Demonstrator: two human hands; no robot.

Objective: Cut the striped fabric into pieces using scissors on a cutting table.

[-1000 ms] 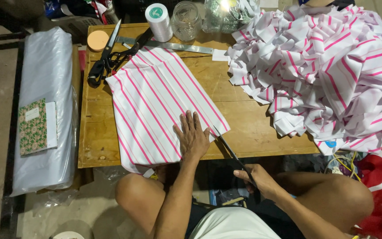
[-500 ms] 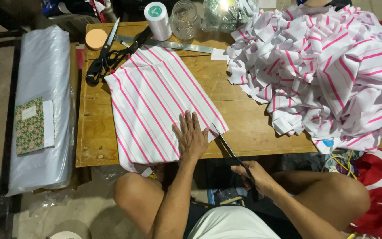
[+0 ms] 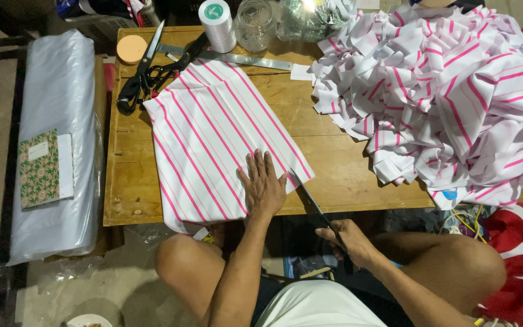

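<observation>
Pink-striped white fabric (image 3: pixel 213 151) lies pinned under the flat, open-fingered left hand (image 3: pixel 263 188) while the right hand (image 3: pixel 349 242) grips scissors (image 3: pixel 313 203) at its near-right edge, apparently mid-cut, needing steady blade guidance.

The left hand (image 3: pixel 263 186) presses flat on the pink-striped cloth (image 3: pixel 213 145) lying on the wooden worktop (image 3: pixel 340 163), while the right hand (image 3: pixel 349 241) holds scissors (image 3: pixel 313 203) at the cloth's near edge.

Your open lane: bare table (image 3: pixel 328 163) between cloth (image 3: pixel 219 145) and scrap pile (image 3: pixel 455 91). Far edge blocked by 1 spool (image 3: pixel 217 24), 1 jar (image 3: pixel 255 24), ruler (image 3: pixel 237 59). Spare scissors (image 3: pixel 152 69) crowd the far-left corner. Left strip of tabletop is bare.
</observation>
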